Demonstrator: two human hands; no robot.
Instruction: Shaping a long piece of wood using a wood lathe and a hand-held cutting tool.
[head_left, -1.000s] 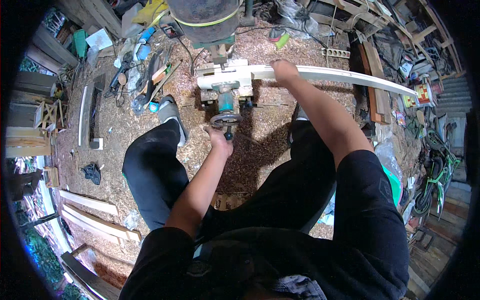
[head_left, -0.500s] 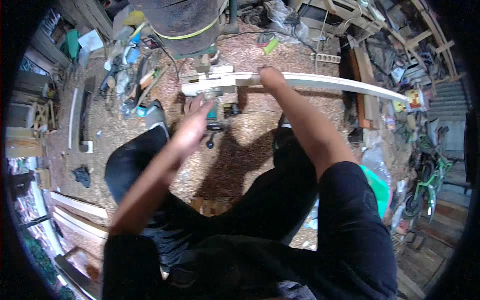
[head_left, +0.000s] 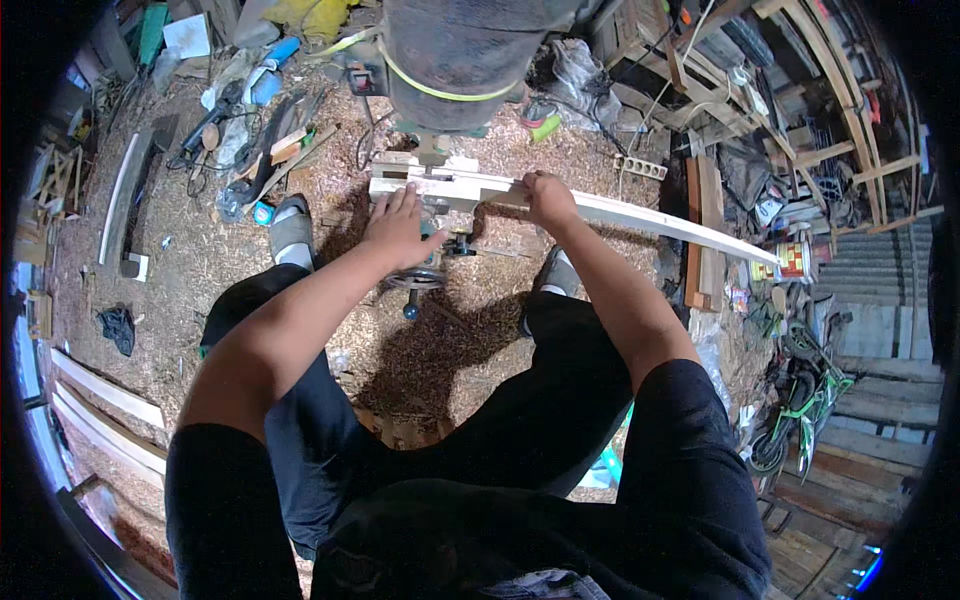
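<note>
A long pale wooden board runs from a machine to the right. My right hand is closed over it just right of the machine, fingers curled at its far edge. At the board's left end, my left hand lies with fingers stretched forward and thumb apart, fingertips against the near side. Below that hand sits a handwheel with a ball-ended handle. Beyond the board stands the machine's big dark cylindrical body with a yellow band round it. The board's contact with the machine is partly hidden.
Wood shavings cover the floor round my feet. A printed bucket stands at the board's right end, near a thick timber. Tools and scraps lie left of the machine. More boards rest at lower left; a green bike is at right.
The view has shifted. My left hand, earlier bent and blurred beside the machine, now lies with fingers stretched against the board. My right hand stays on the board.
</note>
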